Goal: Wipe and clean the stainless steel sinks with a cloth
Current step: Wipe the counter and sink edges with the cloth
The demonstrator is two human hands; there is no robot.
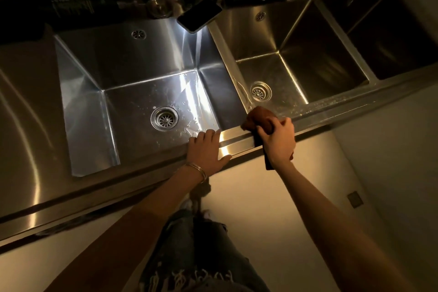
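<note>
Fingers of the right hand (278,140) are curled tight round the brown cloth (259,118), bunched on the front rim (237,135) where the divider (231,66) between left sink (142,54) and middle sink (296,66) meets it. Left hand (206,149) lies flat alongside, fingers straight, holding nothing. A phone (200,15) lights the left sink.

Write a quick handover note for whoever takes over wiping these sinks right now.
Left hand: flat on the front rim, holding nothing.
Right hand: grips the brown cloth on the rim where left sink and middle sink meet.
Done: unclear; droplets lie on the left sink's floor.
Left: the specked rim by the middle sink, the basins, the right sink.
</note>
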